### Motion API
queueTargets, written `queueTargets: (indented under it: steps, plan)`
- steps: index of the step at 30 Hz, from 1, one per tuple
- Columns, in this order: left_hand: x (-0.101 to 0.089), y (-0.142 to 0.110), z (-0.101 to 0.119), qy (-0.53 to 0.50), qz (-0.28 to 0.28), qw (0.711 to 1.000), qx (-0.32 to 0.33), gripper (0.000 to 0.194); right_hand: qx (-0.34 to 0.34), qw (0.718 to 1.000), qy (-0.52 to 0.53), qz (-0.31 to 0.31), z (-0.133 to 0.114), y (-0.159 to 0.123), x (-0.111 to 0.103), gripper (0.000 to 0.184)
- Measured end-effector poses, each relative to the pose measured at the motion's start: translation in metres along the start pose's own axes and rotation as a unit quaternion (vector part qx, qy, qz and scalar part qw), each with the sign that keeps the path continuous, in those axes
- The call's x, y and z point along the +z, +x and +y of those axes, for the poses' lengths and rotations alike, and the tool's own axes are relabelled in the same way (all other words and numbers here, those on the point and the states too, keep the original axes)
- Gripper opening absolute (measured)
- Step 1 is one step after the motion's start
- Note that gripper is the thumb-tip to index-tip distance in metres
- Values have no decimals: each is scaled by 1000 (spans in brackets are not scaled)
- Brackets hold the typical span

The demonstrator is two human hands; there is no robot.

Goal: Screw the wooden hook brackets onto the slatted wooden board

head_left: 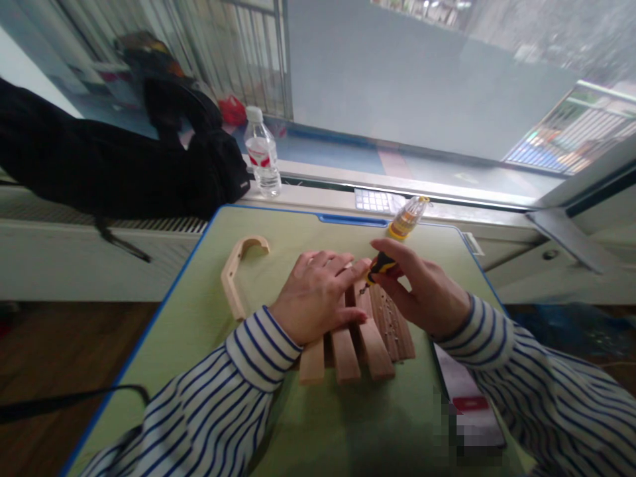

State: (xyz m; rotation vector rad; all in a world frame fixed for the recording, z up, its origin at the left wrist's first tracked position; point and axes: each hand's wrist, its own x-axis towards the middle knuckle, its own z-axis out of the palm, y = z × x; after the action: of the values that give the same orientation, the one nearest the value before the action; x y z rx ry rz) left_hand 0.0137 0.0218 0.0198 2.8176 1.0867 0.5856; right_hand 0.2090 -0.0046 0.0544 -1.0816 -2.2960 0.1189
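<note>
My right hand (422, 288) grips a short black-and-yellow screwdriver (381, 264), its tip pointing down and left toward the wood. My left hand (320, 291) lies flat with fingers stretched across several pale wooden slats (375, 351), its fingertips close to the screwdriver. The slats lie side by side, and their far ends are partly hidden under that hand. To their right is a brown ridged wooden board (395, 324) with small screws scattered on it. Left of my hands lies a curved, hook-shaped wooden piece (233, 271) with holes in it.
The green table (189, 344) has a blue edge. A clear yellow-capped container (408, 217) stands at its back edge. On the sill are a water bottle (263, 156) and a black bag (209, 159). A phone (470, 401) lies by my right forearm.
</note>
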Motion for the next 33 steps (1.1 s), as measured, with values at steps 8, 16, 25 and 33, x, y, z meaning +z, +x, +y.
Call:
queueTargets:
  steps: [8, 16, 25, 33]
  plan:
    - [0, 0, 1, -2, -7, 1000, -3, 72, 17, 998, -40, 54, -6, -5, 10, 42]
    - [-1, 1, 0, -4, -6, 1000, -1, 72, 6, 996, -71, 60, -7, -6, 12, 54]
    - [-1, 0, 0, -7, -3, 1000, -2, 69, -12, 998, -37, 45, -4, 0, 7, 47]
    - [-1, -1, -1, -1, -4, 1000, -1, 69, 21, 999, 45, -3, -2, -4, 3, 51]
